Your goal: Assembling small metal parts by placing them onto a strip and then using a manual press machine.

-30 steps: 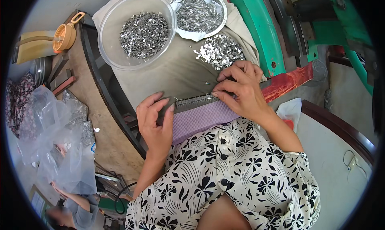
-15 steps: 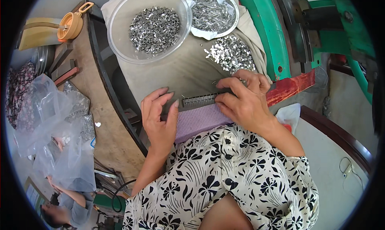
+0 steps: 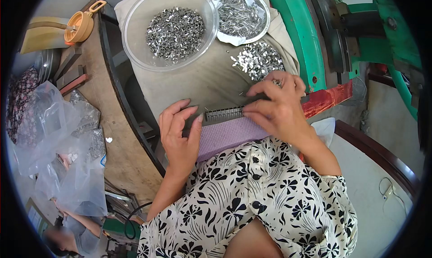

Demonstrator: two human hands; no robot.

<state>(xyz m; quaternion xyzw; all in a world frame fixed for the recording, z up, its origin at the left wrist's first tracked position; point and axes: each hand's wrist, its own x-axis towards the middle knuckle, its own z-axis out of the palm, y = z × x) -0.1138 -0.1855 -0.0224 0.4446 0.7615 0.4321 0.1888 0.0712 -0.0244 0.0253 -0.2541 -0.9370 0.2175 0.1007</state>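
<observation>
My left hand (image 3: 180,134) rests flat on the left end of a long dark metal comb-like bar (image 3: 223,113) and holds it down on a purple cloth (image 3: 227,136) across my lap. My right hand (image 3: 279,107) covers the bar's right end, fingertips pinched at its toothed edge; whether a small piece sits between them is hidden. A loose heap of small shiny metal pieces (image 3: 257,60) lies on the beige cloth (image 3: 202,82) just beyond my right hand.
A clear plastic bowl (image 3: 135,46) and a smaller dish (image 3: 265,10) hold more metal pieces. A green machine (image 3: 310,42) with a red part (image 3: 330,96) stands right. Plastic bags (image 3: 58,145) and an orange lid (image 3: 78,26) lie left; another person's arm (image 3: 85,219) is at lower left.
The view has shifted, so bowls and heap sit higher. My right hand has moved slightly along the bar's right end; my left hand stays pressed on the left end.
</observation>
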